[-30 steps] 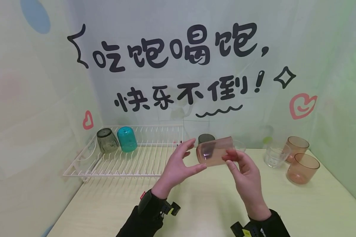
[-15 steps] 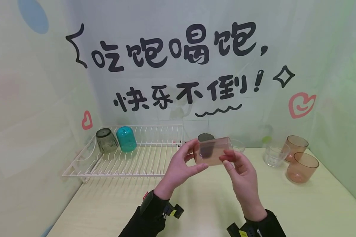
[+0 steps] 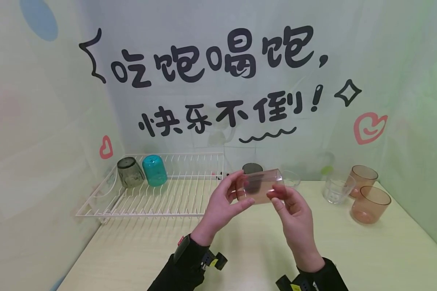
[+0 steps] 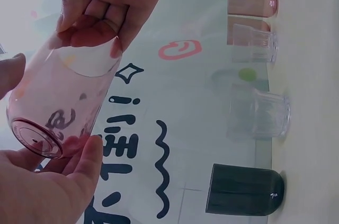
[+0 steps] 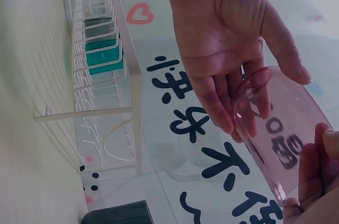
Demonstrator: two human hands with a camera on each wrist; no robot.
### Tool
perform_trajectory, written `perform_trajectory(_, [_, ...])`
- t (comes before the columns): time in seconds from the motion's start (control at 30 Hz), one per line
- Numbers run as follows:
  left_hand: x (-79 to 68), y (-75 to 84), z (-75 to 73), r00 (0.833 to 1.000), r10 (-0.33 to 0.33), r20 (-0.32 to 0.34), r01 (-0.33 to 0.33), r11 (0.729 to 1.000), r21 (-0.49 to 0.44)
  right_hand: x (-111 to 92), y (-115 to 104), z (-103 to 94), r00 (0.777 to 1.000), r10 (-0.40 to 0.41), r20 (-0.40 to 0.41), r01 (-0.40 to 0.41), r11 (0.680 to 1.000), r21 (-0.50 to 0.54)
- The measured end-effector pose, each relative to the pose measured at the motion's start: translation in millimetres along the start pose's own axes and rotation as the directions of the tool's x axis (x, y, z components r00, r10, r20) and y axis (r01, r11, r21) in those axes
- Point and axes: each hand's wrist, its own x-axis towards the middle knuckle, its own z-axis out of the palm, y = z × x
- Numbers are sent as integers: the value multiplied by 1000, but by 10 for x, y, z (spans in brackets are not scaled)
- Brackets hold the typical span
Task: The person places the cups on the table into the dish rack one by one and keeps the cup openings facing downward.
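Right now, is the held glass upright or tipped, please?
Tipped: the pink glass is nearly sideways, base towards the left hand, rim by the right hand.

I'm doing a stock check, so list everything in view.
Table: one, pale, foreground
Backdrop: one, pale, lettered, behind table
Rack: one, white, table's left
Grey cup: one, grey, on rack
Teal cup: one, teal, on rack
Held cup: one, pink, above table
Dark cup: one, blackish, behind held cup
Other pink cups: two, pink, table's right
Clear cups: two, colourless, one behind held cup, one further right
Wrist cameras: two, black, wrists
Sleeves: two, black, forearms
Left hand, right hand: two, bare, holding held cup
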Motion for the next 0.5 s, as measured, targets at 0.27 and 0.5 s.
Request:
perform_trajectory(0.27, [11, -81, 4, 1000, 10, -20, -11, 1000, -21, -4, 2, 0, 1000, -11, 6, 11, 1000, 15])
perform_trajectory(0.5, [12, -48, 1, 1000, -15, -23, 15, 1000, -22, -8, -4, -3, 1000, -6, 23, 6, 1000, 8])
